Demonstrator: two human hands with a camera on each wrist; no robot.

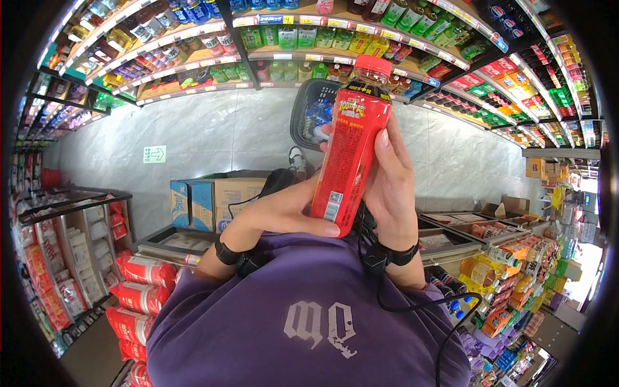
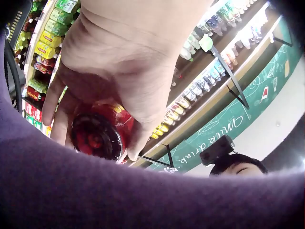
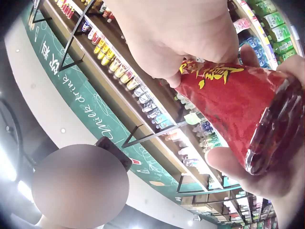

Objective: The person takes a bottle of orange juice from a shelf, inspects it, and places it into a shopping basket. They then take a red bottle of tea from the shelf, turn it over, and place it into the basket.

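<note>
A red bottle with a red cap (image 1: 351,151) is held up in front of the chest, cap end away from the body, its barcode side facing the head camera. The left hand (image 1: 284,209) grips its lower part, thumb across the label. Along the bottle's other side, the right hand (image 1: 390,184) holds it with the thumb near the upper label. In the left wrist view the bottle's dark base (image 2: 97,137) shows between the fingers of the left hand (image 2: 119,62). The right wrist view shows the red label (image 3: 233,105) between the right hand (image 3: 181,33) and the other hand.
A dark basket (image 1: 303,116) with bottles inside stands on the floor ahead. Drink shelves (image 1: 284,55) curve across the front and right. Cardboard boxes (image 1: 238,197) are at the left near the body, and red packages (image 1: 138,297) are stacked at the lower left.
</note>
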